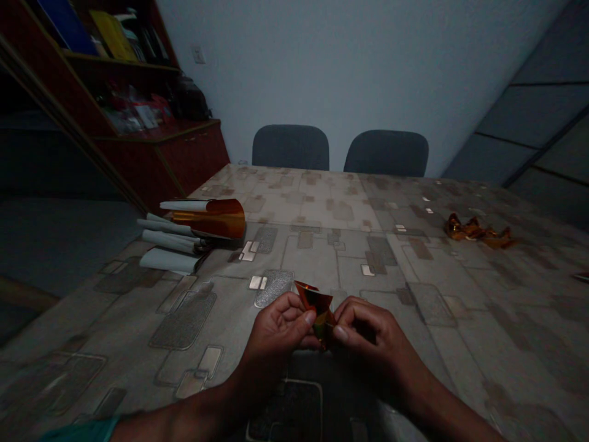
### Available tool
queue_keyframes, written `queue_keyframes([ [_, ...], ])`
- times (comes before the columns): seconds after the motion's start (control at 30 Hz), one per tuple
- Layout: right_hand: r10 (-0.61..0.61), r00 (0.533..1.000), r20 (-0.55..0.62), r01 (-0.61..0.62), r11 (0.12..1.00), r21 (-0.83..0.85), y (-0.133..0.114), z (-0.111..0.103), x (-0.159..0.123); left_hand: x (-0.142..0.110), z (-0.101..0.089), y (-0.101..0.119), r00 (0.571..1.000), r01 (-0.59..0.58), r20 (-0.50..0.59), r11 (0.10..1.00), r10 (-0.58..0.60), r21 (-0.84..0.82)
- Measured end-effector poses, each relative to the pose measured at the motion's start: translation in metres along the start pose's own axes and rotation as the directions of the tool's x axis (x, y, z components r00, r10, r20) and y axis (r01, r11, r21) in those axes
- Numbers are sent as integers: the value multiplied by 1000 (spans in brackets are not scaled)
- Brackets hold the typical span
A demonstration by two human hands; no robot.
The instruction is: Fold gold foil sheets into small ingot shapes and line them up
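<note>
Someone sits at the near edge of the table [460,344] with both forearms reaching in, and a teal sleeve [83,431] shows at the bottom left. The left hand [280,325] and the right hand [372,331] are close together, fingers curled, each pinching one side of a small folded piece of gold foil [321,316] between thumb and fingers. The foil stands up between the two thumbs, with its pointed folds sticking out above them, just over the table's patterned cover.

Farther up the table on the left lies a curled sheet of gold foil [221,219], white on its back, beside a loose pile of white-backed rolled sheets [170,242]. Over on the right is a crumpled strip of gold foil [476,232], well apart from the hands.

Beyond the far edge stand two dark chairs [289,147] [386,153] against a pale wall [345,61]. On the left, a dark red cabinet with shelves [156,153] holds books and bags.
</note>
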State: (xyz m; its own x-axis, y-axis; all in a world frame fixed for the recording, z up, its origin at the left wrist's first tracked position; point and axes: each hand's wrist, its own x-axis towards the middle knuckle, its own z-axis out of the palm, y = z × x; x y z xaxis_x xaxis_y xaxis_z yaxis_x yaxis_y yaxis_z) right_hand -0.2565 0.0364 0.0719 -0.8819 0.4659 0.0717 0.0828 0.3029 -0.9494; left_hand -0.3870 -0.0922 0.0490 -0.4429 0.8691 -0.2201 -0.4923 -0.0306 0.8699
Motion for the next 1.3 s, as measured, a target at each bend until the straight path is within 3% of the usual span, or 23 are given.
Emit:
queue_keyframes([
  [0.13, -18, 1000, -8, 18, 1000, -3, -1, 0, 1, -1, -1, -2, 1000, 16, 17, 1000, -15, -17],
  [0.37, 158, 985, -74, -158, 987, 8, 1, 5, -2, -3, 1, -1, 999, 24, 24, 999, -24, -25],
  [0.73, 73, 997, -14, -74, 992, -102, 0, 7, 0, -3, 2, -1, 998, 42, 38, 999, -42, -18],
  [0.83, 105, 994, 19, -104, 994, -46, 0, 6, -2, -1, 1, -1, 999, 37, 31, 999, -37, -6],
  [1.07, 162, 984, 69, -175, 941, 288, 9, 2, -7, 3, 1, 2, 995, 32, -97, 999, -31, 6],
  [1.3, 178, 982, 56, -184, 974, 129, 1, 7, -2, 3, 1, 0, 996, 34, -77, 999, -36, -21],
])
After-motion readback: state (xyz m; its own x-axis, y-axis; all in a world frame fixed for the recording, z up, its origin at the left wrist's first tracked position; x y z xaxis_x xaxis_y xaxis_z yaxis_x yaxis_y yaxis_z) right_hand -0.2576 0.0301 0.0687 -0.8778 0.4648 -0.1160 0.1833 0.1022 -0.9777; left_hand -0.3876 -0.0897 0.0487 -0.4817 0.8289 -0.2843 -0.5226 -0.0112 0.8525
